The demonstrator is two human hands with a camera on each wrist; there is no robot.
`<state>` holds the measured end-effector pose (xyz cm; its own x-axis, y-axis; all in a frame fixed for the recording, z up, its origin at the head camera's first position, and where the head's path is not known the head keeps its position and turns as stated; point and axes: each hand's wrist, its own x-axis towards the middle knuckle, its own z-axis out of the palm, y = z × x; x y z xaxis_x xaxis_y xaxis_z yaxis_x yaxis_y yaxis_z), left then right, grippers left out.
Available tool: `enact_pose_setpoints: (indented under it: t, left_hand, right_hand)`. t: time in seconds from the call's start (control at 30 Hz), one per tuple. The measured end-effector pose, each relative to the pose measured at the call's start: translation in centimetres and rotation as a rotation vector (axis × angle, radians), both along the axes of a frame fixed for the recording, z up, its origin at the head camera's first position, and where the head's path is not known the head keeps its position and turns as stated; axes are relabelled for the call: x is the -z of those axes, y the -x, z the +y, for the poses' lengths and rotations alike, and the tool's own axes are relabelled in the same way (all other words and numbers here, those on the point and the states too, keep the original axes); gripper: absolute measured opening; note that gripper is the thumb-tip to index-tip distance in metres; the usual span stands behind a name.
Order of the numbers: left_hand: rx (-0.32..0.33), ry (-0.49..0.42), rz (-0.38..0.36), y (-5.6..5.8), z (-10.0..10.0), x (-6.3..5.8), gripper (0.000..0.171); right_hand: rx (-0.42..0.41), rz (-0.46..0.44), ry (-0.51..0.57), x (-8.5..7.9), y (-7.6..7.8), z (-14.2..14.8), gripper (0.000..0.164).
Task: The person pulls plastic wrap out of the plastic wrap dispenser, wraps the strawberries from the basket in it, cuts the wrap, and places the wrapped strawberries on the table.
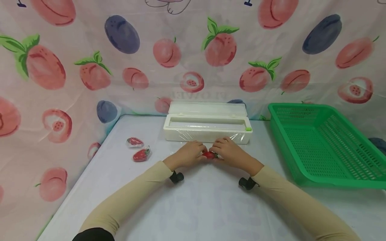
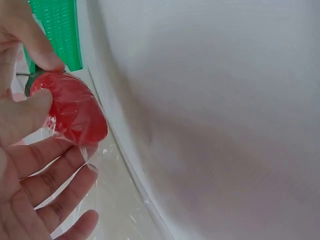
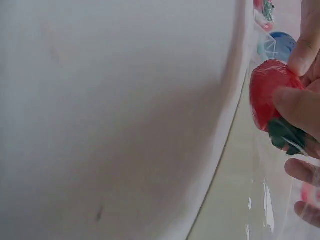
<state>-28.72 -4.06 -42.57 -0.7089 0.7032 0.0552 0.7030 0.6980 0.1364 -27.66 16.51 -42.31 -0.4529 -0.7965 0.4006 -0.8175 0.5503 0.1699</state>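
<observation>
A red strawberry (image 1: 209, 155) with a green leafy top is held between both hands, just in front of the white cling film box (image 1: 208, 135). Clear film clings to the fruit and wrinkles over its surface (image 2: 75, 107) in the left wrist view. My left hand (image 1: 188, 155) pinches the fruit's red body with its thumb and fingers. From the other side, my right hand (image 1: 232, 153) grips it near the leaves, its thumb pressing on the strawberry (image 3: 267, 87) in the right wrist view; its lower fingers are spread.
Two film-wrapped strawberries, one farther back (image 1: 135, 142) and one nearer (image 1: 141, 155), lie on the white-covered table (image 1: 208, 207) to the left. On the right stands a green plastic basket (image 1: 334, 147). A fruit-print cloth (image 1: 187, 43) hangs behind the table.
</observation>
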Motion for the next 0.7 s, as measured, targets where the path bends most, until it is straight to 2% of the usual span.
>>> enact_pose_setpoints:
  t: [0.1, 0.17, 0.23, 0.4, 0.5, 0.6, 0.7]
  left_hand:
    - [-0.041, 0.011, 0.007, -0.3, -0.1, -0.3, 0.036]
    - [-0.059, 0.023, 0.071, -0.6, -0.1, -0.5, 0.041]
    - [-0.054, 0.034, 0.183, -1.0, -0.1, -0.7, 0.047]
    - [0.049, 0.04, 0.533, -1.4, 0.1, -0.6, 0.052]
    - [0.065, 0.063, 0.661, -1.4, 0.3, -0.5, 0.049]
    - [0.048, 0.083, 0.688, -1.3, 0.6, -0.3, 0.042]
    - [0.011, 0.085, 0.6, -1.2, 0.8, -0.4, 0.039]
  right_hand:
    - [0.031, -0.037, 0.02, 0.1, 0.0, -0.1, 0.03]
    - [0.08, -0.112, 0.027, 0.1, 0.0, -0.1, 0.03]
    - [0.132, -0.205, 0.04, -0.2, 0.0, -0.1, 0.029]
    - [0.21, -0.426, 0.093, -0.9, 0.3, 0.0, 0.032]
    - [0.218, -0.505, 0.133, -1.1, 0.4, 0.1, 0.032]
    - [0.213, -0.515, 0.152, -1.1, 0.6, 0.2, 0.031]
    - [0.233, -0.419, 0.13, -1.1, 0.5, 0.2, 0.036]
